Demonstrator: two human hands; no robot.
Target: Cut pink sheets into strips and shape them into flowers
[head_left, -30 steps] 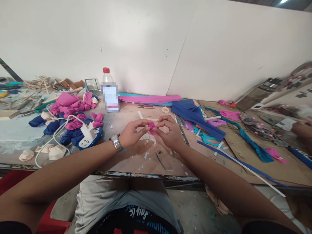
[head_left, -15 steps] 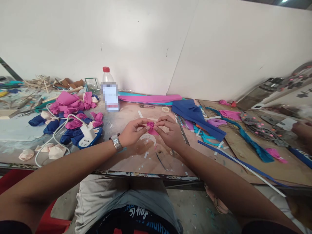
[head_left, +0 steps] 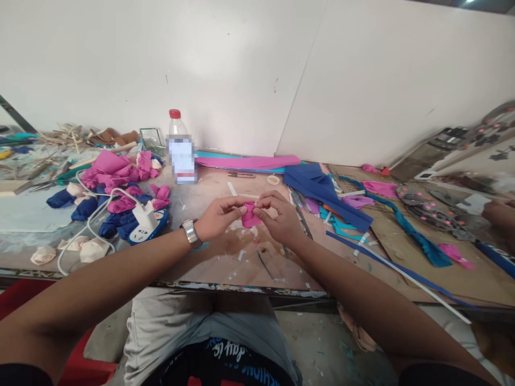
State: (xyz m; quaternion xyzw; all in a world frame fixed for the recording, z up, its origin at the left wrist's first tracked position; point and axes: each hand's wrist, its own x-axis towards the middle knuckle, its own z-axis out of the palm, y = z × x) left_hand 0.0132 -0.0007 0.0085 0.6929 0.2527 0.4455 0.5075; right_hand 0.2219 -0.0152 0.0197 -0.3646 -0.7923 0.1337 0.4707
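Note:
Between my two hands is a small pink crepe-paper rose [head_left: 250, 215], its rolled top pointing away from me and its loose lower part fanning toward me. My left hand [head_left: 223, 216] pinches its left side between thumb and fingers. On the other side, my right hand [head_left: 277, 215] grips it the same way. Both hands hover low over the table [head_left: 217, 262]. Left of them lies a pile of pink paper roses [head_left: 112, 171] mixed with dark blue ones [head_left: 83, 209]. Several cream roses [head_left: 94, 250] sit nearer the table's front edge.
A blue-and-white power strip [head_left: 148, 230] with a white cable lies left. Behind stand a red-capped bottle [head_left: 181, 155], pink paper strips [head_left: 249, 162] and small snips [head_left: 241, 175]. Blue paper [head_left: 322, 193] and a white stick [head_left: 418, 284] lie right. Another person's hand [head_left: 499, 214] shows far right.
The pink rose has tipped in my fingers: its spiral top faced me before, and now its lower part shows more. My hands have barely shifted.

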